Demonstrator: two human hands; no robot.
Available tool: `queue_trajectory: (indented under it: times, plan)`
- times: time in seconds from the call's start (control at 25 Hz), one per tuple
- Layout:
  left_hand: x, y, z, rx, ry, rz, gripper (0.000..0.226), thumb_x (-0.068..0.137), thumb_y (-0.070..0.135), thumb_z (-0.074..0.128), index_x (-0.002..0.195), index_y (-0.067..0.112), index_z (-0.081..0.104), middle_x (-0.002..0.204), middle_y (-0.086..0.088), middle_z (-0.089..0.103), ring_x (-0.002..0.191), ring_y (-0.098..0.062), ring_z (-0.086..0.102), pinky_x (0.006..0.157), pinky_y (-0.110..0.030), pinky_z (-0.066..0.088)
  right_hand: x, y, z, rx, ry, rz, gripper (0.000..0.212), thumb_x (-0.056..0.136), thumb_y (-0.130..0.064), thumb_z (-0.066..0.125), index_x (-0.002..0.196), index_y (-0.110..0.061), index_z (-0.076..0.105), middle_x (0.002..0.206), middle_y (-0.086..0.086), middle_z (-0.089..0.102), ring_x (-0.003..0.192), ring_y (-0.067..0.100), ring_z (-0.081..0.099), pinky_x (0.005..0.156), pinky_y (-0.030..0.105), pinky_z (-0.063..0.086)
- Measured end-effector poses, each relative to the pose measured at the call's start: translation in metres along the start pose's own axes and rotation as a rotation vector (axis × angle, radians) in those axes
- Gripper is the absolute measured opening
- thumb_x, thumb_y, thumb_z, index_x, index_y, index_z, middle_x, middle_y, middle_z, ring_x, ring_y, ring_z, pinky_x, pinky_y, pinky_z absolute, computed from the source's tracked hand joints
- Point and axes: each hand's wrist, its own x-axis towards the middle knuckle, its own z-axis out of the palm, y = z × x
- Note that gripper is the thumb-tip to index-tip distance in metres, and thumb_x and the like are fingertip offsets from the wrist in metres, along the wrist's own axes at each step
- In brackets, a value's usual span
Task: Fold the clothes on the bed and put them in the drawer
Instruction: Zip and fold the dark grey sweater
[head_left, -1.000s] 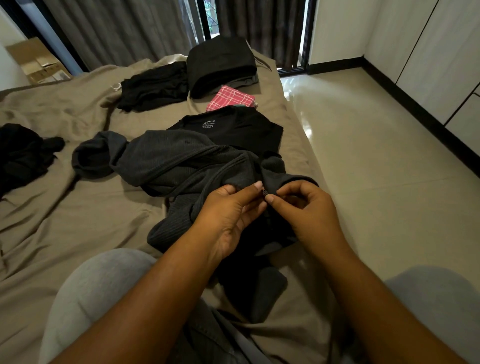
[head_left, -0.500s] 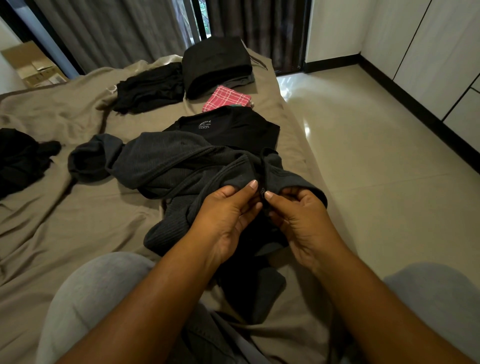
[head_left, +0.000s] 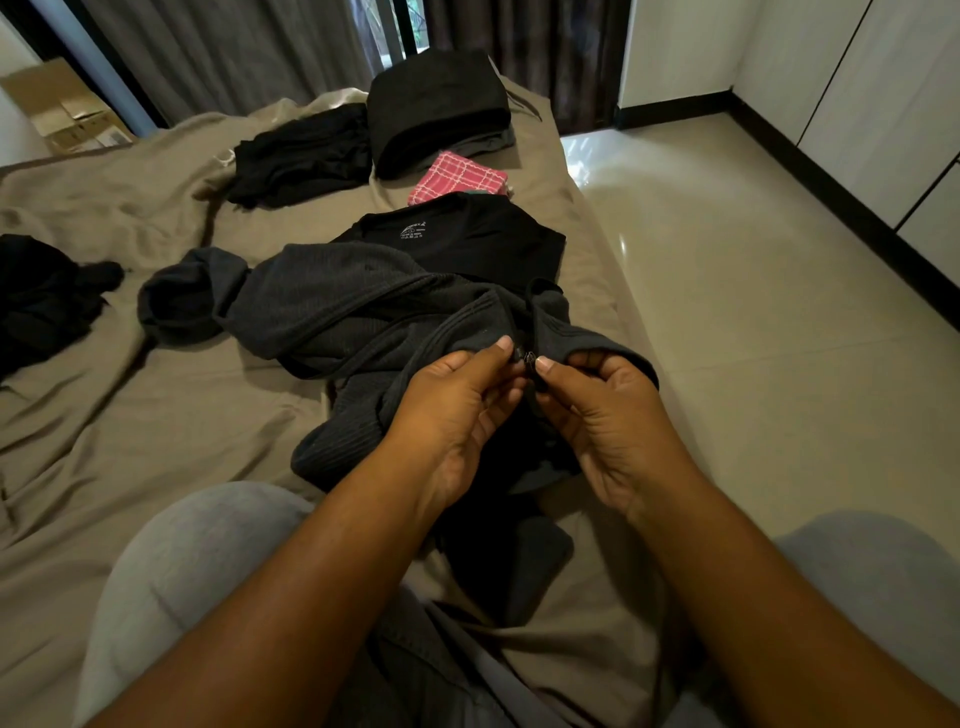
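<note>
A dark grey ribbed zip jacket (head_left: 332, 306) lies crumpled on the bed in front of my knees. My left hand (head_left: 457, 410) pinches its left front edge just beside the small zipper pull (head_left: 529, 357). My right hand (head_left: 597, 415) pinches the opposite edge at the zipper, fingers curled into the fabric. Beyond the jacket lies a flat black t-shirt (head_left: 467, 239) with a printed neck label. Further back sit a pink checked cloth (head_left: 457, 183), a folded black stack (head_left: 436, 109) and a loose black garment (head_left: 301, 156).
The bed has a rumpled taupe sheet (head_left: 130, 415). Another black garment (head_left: 41, 296) lies at its left edge. Glossy tiled floor (head_left: 753, 312) runs along the right, with white cabinet doors (head_left: 883, 104) beyond. A cardboard box (head_left: 62, 114) stands at the back left, before curtains.
My hands have shifted slightly along the jacket's front edges, still pinching at the zipper. The jacket's right edge is pulled a little tauter. The other clothes have not moved.
</note>
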Motion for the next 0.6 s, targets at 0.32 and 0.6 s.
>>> queue_trajectory:
  times: [0.32, 0.6]
  plan:
    - [0.0005, -0.0024, 0.0001, 0.017, -0.001, 0.020, 0.018, 0.095, 0.011, 0.068, 0.077, 0.010, 0.066, 0.077, -0.005, 0.072, 0.069, -0.009, 0.067, 0.063, -0.016, 0.055, -0.0009, 0.0015, 0.0028, 0.022, -0.017, 0.008, 0.019, 0.088, 0.003, 0.071, 0.106, 0.000, 0.066, 0.089, 0.009, 0.077, 0.079, 0.018, 0.075, 0.066, 0.022, 0.058]
    - [0.0016, -0.0029, -0.0002, 0.045, 0.029, 0.051, 0.019, 0.094, 0.013, 0.069, 0.075, 0.011, 0.067, 0.074, -0.003, 0.072, 0.069, -0.008, 0.069, 0.064, -0.017, 0.056, -0.0001, 0.0024, 0.0020, 0.035, -0.014, 0.026, 0.023, 0.088, 0.002, 0.072, 0.110, 0.002, 0.067, 0.097, 0.014, 0.076, 0.084, 0.021, 0.075, 0.070, 0.023, 0.060]
